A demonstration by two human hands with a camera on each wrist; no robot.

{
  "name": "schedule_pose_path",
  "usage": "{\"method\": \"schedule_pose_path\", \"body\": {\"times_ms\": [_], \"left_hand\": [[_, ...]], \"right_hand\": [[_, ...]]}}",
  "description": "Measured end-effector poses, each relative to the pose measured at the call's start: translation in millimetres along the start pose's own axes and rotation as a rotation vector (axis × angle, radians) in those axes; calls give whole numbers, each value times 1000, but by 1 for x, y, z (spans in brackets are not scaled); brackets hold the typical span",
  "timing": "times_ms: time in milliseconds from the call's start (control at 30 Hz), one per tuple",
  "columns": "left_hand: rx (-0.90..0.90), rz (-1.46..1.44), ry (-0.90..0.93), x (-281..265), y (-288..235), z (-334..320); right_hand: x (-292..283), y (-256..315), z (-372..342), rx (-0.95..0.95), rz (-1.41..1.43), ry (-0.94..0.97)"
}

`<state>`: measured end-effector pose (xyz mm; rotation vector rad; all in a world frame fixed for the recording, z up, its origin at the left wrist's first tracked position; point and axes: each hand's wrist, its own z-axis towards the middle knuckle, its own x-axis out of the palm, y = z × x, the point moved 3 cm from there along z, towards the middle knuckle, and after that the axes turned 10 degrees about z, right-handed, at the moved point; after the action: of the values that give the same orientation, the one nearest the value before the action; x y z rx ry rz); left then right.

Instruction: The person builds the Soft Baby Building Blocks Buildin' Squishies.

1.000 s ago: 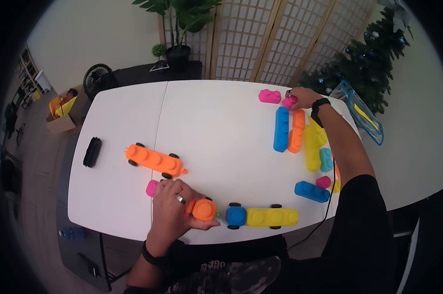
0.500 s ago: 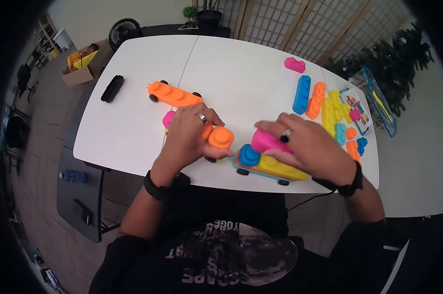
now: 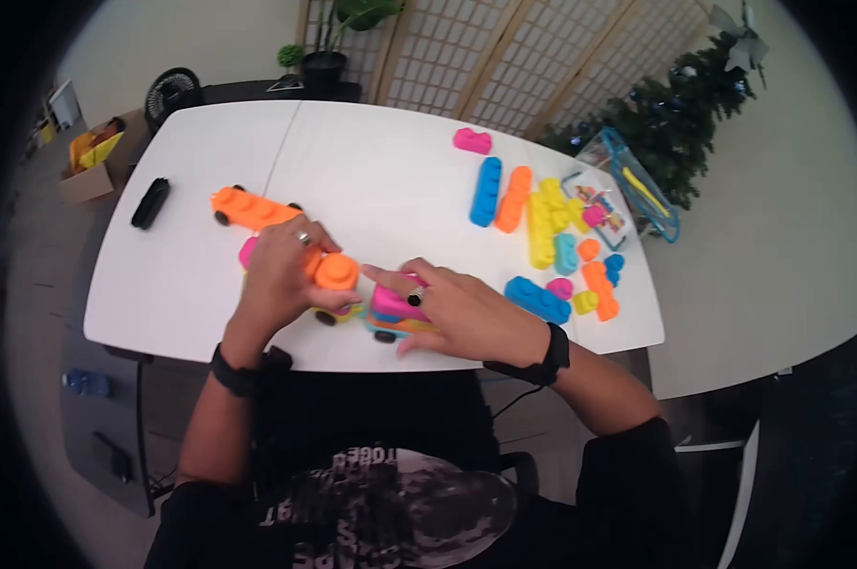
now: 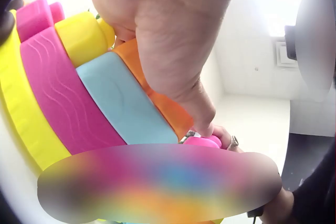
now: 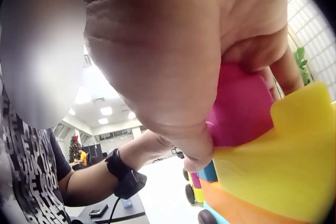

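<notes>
My left hand (image 3: 281,266) grips an orange block (image 3: 337,272) on a tall toy vehicle. The left wrist view shows that stack's magenta layer (image 4: 68,90), pale blue block (image 4: 126,98) and yellow wheeled base (image 4: 23,103). Right beside it, my right hand (image 3: 471,313) holds a pink block (image 5: 241,111) between thumb and fingers. That block sits on a second vehicle, over a yellow block (image 5: 278,166) and a blue one (image 5: 208,174). An orange layer (image 5: 236,208) lies below. My right hand hides most of this vehicle in the head view.
An orange wheeled piece (image 3: 248,207) lies behind my left hand, with a black object (image 3: 150,203) to its left. At the right are several loose blocks, among them a long blue block (image 3: 538,300) and a yellow block (image 3: 542,228). A pink block (image 3: 473,140) lies near the far edge.
My right hand has come from the table's far right edge to the near vehicle, bringing the pink block down onto it. My left hand keeps its grip. The head view has shifted.
</notes>
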<state>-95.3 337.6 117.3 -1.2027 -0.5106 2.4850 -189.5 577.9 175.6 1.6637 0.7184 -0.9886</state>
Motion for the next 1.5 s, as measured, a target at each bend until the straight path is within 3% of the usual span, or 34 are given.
{"method": "schedule_pose_path", "body": {"times_ms": [133, 200, 233, 267, 300, 433, 533, 667, 733, 800, 867, 933, 1000, 1033, 1067, 1100, 1233, 1500], "left_hand": [[13, 50, -13, 2, 5, -4], [25, 68, -29, 0, 5, -5], [31, 85, -24, 0, 4, -4], [39, 102, -21, 0, 3, -3], [33, 98, -31, 0, 4, -4], [97, 114, -31, 2, 6, -4], [63, 123, 22, -1, 4, -2], [54, 103, 24, 0, 8, 1], [57, 132, 30, -2, 5, 5], [44, 147, 46, -2, 6, 4], [42, 145, 42, 0, 9, 4], [42, 135, 31, -1, 10, 4], [78, 114, 6, -1, 8, 7], [88, 101, -19, 0, 8, 7], [54, 68, 0, 2, 11, 4], [21, 39, 16, 6, 16, 1], [34, 31, 12, 3, 12, 4], [-45, -45, 89, -1, 3, 6]], "right_hand": [[-56, -40, 18, -26, 404, -41], [-104, -84, 44, 250, 264, -137], [-119, -123, 57, 196, 71, -250], [-136, -156, 68, 333, 0, -246], [-145, -193, 84, 314, -65, -252], [-140, -321, 136, 253, -251, -281], [-133, -382, 173, 251, -327, -267], [-117, -407, 210, 437, -246, -150], [-115, -423, 221, 473, -388, -103], [-128, -360, 211, 464, -357, -166], [-144, -329, 202, 296, -361, -218], [-154, -252, 160, 230, -208, -276], [-153, -174, 103, 125, -41, -259], [-150, -148, 74, 223, 4, -159], [-143, -109, 44, 164, 35, -124], [-129, -103, 11, 73, -82, -122], [-78, -39, -68, 220, 16, -61], [-11, -19, -75, 137, -141, -213]]}}
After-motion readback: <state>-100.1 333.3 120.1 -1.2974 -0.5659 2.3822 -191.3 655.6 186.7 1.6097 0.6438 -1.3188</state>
